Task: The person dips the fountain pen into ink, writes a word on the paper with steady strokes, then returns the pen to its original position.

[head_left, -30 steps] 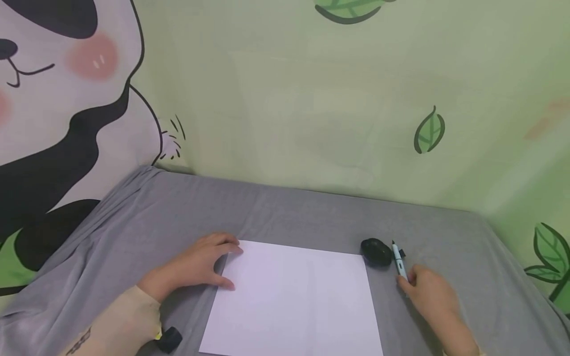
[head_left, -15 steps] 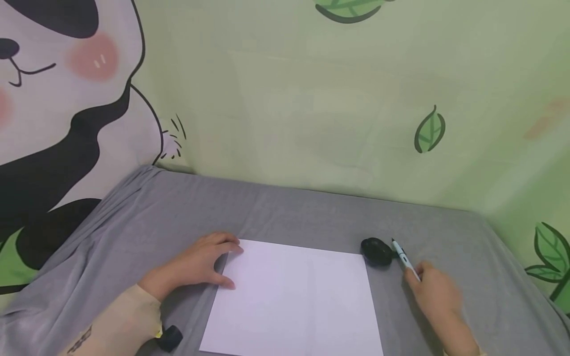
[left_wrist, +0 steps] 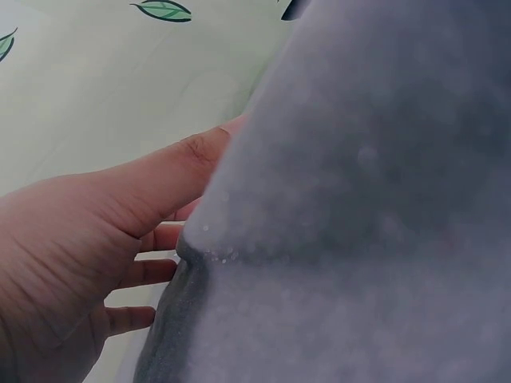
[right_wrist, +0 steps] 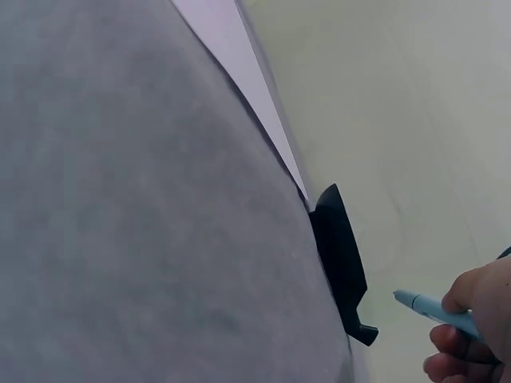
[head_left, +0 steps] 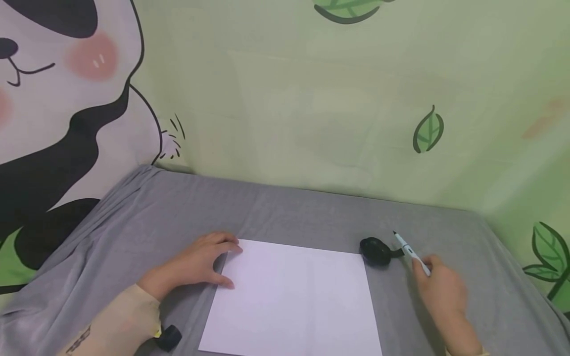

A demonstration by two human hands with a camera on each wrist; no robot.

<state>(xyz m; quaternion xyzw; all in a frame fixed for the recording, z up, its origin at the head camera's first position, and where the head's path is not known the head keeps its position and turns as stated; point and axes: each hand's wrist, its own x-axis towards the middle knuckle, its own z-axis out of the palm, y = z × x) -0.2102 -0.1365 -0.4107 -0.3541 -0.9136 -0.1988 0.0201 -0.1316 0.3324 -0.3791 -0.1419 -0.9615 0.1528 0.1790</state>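
My right hand [head_left: 442, 287] pinches a light blue pen [head_left: 407, 248] between thumb and fingers, its dark tip pointing up and left. In the right wrist view the pen [right_wrist: 435, 309] appears held apart from the grey cloth. Just left of it sits a glossy black rounded object [head_left: 375, 251] with a short stub, at the paper's far right corner. My left hand [head_left: 200, 262] spreads its thumb and fingers over the far left corner of a white sheet of paper [head_left: 298, 296]. In the left wrist view the fingertips of that hand [left_wrist: 88, 239] are partly hidden behind the cloth.
Grey cloth [head_left: 285, 207] covers the table surface, which meets a pale green wall [head_left: 285, 109] printed with leaves and a panda [head_left: 111, 138]. A small black block [head_left: 169, 338] is beside the left sleeve [head_left: 120, 321].
The right hand has lifted the pen and drawn it slightly rightward and away from the black object, whose stub now shows. My left hand and the paper stay put.
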